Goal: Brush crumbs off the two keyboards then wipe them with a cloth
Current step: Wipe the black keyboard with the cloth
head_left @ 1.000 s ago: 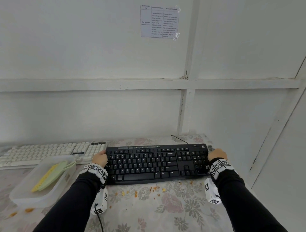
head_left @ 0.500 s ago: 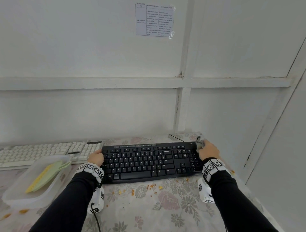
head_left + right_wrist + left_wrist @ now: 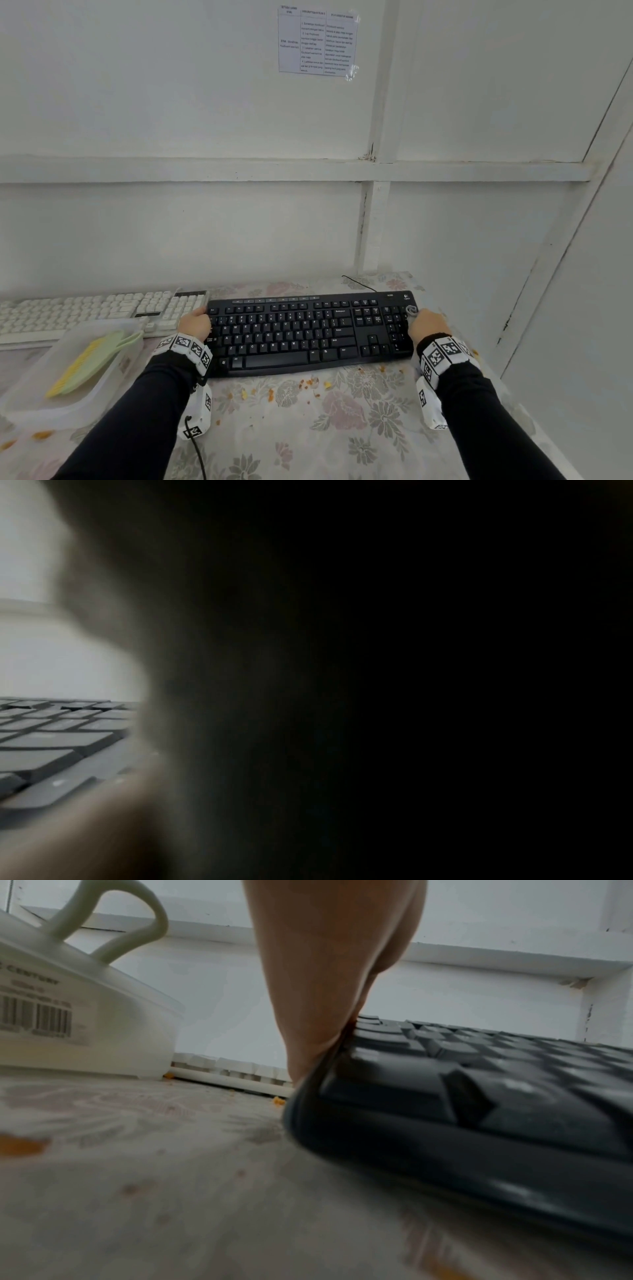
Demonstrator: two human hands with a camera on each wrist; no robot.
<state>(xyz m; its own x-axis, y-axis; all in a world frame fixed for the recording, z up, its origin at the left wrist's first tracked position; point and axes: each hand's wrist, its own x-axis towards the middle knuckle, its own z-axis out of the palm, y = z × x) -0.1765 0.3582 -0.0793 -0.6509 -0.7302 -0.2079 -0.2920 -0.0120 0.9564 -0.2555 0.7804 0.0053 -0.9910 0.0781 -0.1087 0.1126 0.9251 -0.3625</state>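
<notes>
The black keyboard (image 3: 308, 332) lies across the middle of the flowered tablecloth; its keys also show in the left wrist view (image 3: 479, 1096) and the right wrist view (image 3: 51, 739). My left hand (image 3: 197, 322) grips its left end, thumb on top (image 3: 318, 988). My right hand (image 3: 426, 323) sits at its right end by the number pad and holds a bunched grey cloth (image 3: 411, 311), of which only a small bit shows. The white keyboard (image 3: 85, 311) lies at the back left. Most of the right wrist view is dark.
A clear plastic box (image 3: 113, 373) at the left holds a green brush with yellow bristles (image 3: 82, 363). Orange crumbs (image 3: 308, 383) lie on the cloth in front of the black keyboard. The white wall stands close behind and to the right; the table's right edge (image 3: 507, 394) is near.
My right hand went from the keyboard's right edge up to its back right corner, the grey cloth coming into sight, then came back a little. The left hand has kept its hold.
</notes>
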